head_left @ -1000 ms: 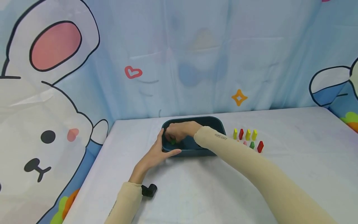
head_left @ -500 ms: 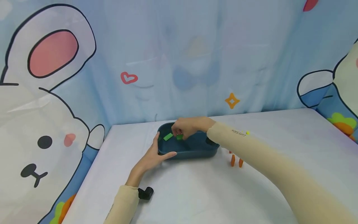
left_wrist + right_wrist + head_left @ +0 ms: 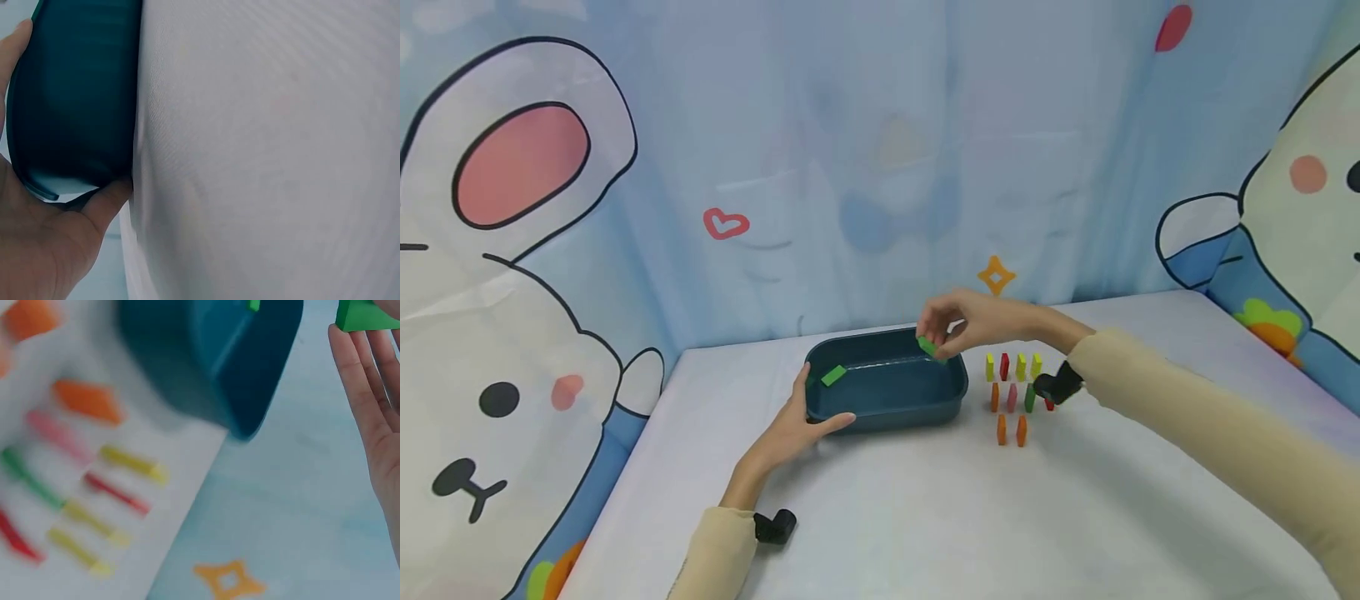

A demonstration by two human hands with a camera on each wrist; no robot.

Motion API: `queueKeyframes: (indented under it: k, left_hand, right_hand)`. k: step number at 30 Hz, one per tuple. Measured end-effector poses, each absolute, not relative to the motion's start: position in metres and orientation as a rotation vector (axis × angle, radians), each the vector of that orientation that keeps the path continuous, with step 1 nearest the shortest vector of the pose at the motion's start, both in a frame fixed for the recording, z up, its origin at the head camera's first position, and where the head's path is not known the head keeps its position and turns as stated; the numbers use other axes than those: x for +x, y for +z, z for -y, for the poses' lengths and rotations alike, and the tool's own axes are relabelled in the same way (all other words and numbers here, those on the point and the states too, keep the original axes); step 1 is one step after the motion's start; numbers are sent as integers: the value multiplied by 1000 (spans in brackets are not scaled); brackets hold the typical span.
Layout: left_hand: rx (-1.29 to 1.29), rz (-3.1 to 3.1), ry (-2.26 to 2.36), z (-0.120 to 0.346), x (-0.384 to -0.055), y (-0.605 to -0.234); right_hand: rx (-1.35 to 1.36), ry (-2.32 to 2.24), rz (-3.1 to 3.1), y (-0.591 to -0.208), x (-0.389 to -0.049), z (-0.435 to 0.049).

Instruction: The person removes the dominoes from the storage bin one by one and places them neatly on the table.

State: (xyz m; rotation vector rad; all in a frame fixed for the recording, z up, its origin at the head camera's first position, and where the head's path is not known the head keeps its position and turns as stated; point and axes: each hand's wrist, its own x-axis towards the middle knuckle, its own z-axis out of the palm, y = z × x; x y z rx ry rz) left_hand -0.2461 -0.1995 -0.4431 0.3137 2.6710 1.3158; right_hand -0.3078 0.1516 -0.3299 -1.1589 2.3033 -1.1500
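A dark teal plastic bin [image 3: 895, 417] stands on the white-covered table, with one green block [image 3: 833, 375] lying in its left part. My left hand [image 3: 786, 429] rests on the bin's left end, fingers along the side and straight thumb along the front; the left wrist view shows the thumb low on the teal wall [image 3: 81, 94]. Over the bin's right rim, my right hand [image 3: 966, 321] pinches a green domino block [image 3: 927, 346] between thumb and fingers. The right wrist view shows this green block [image 3: 369, 315] at the fingertips.
To the bin's right, several small blocks stand upright in rows: yellow [image 3: 1021, 367], red [image 3: 1004, 367], pink [image 3: 1011, 397], green [image 3: 1029, 397] and orange [image 3: 1002, 429]. A cartoon-printed blue curtain [image 3: 887, 208] hangs behind the table.
My right hand has risen out of the bin and moved right with a green block. Another green block in the bin is now uncovered. The left hand stays at the bin; the head view has shifted.
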Motion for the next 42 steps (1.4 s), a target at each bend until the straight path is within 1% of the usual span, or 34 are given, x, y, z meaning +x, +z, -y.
queueKeyframes:
  k: [4,8,15,20,26,34,42]
  left_hand:
    - [316,-2670,1317,202,-247,-446]
    - [316,-2670,1320,201,-248,-447]
    - [326,-2678,1303,197,-253,-441]
    - [320,-2683,1300,200,-255,-439]
    - [294,-2687,1291,205,-254,-439]
    - [283,-2674,1293,203,-251,-434]
    - [324,-2662,1265,190,-256,-428]
  right_hand:
    - [-1023,-1228,-2362,-338,-291,-189]
    - [-944,-1318,-2438,-352,-271,-223]
    - [-949,-1386,-2590,-386,-240,-258]
    - [-902,-1395,-2607,-411,-232,-266]
    - [-886,-1425,-2561,-429,-232,-259]
    - [-838,-1412,-2556,-441,-230,-255]
    - [-768,-1369,-2667,-445,-217,-264]
